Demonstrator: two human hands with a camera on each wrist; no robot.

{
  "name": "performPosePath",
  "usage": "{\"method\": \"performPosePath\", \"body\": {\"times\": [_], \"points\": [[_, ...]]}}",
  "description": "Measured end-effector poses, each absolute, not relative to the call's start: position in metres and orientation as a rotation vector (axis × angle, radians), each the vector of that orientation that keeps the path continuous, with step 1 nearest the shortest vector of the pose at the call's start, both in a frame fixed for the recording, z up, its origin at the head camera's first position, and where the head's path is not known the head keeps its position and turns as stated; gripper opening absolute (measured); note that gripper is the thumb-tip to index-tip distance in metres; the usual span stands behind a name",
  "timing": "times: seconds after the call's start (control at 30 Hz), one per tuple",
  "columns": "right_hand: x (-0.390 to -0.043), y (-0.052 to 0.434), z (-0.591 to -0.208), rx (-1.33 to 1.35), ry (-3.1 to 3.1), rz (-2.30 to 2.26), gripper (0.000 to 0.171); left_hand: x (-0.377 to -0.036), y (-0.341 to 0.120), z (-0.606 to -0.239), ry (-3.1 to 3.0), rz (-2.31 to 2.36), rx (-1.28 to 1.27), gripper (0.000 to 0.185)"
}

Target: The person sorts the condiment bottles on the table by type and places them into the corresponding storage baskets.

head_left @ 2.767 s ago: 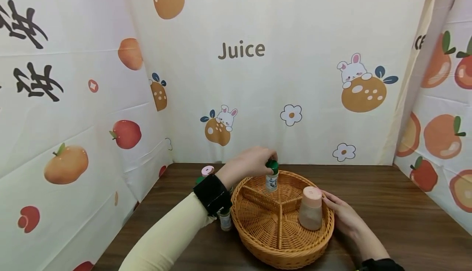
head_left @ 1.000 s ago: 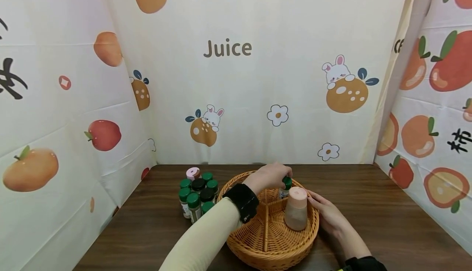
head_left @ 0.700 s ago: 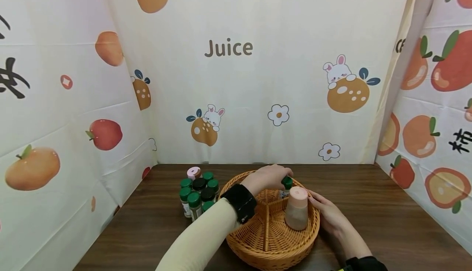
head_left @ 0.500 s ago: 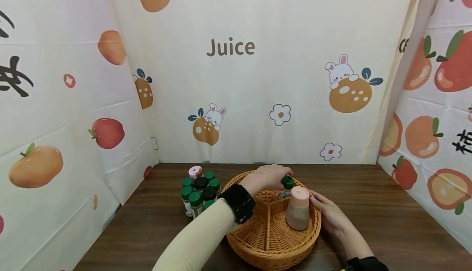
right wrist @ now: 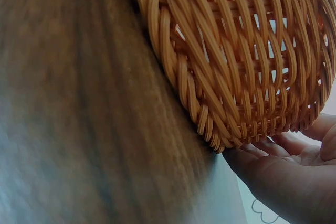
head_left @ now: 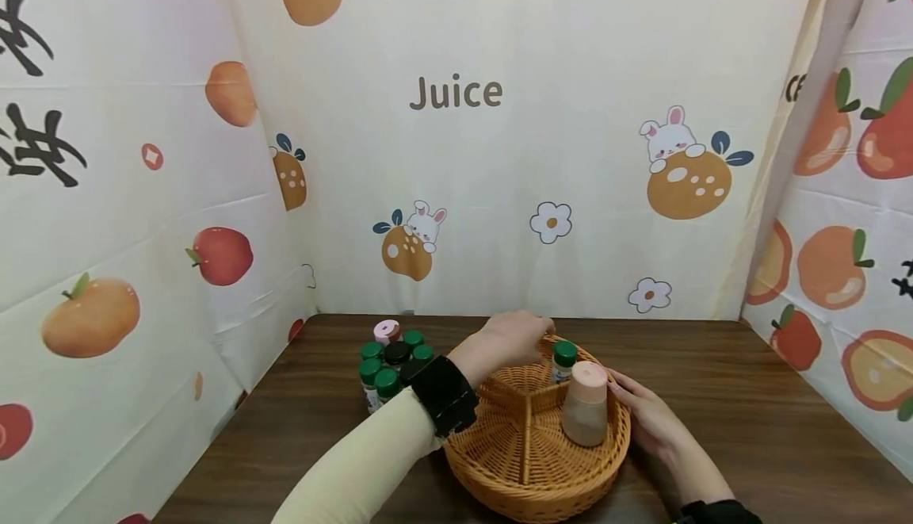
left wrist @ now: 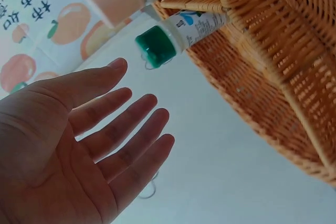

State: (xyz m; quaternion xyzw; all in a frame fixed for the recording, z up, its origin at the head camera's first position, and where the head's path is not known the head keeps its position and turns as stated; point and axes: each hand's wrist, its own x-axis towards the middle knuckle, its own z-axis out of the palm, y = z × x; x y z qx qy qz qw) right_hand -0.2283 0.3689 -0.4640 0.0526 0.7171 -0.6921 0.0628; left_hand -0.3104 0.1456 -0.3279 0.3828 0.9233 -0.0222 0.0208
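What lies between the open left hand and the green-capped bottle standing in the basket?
Nothing. In the left wrist view the left hand is open, its fingertips short of the green-capped bottle, with only bare backdrop between. The head view agrees: hand, bottle.

Soft, even light fills the room; the head view is sharp, with only faint shadows under the basket (head_left: 542,476) on the tabletop (head_left: 749,429). Its edges bow slightly. The right wrist view smears the tabletop (right wrist: 68,129) into blur; the left hand (left wrist: 73,150) looks shaded.
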Motion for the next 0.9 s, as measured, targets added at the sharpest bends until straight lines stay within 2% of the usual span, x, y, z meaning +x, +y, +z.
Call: {"method": "performPosePath", "body": {"times": [0.33,0.9], "points": [[-0.233,0.375,-0.466,0.157,2.176,-2.046,0.07,-0.296,0.094,-0.306,2.893,-0.07,1.199,0.037],[-0.235,0.381,-0.467,0.135,2.208,-1.946,0.078,-0.29,-0.011,-0.307,2.953,0.108,1.122,0.021]]}}
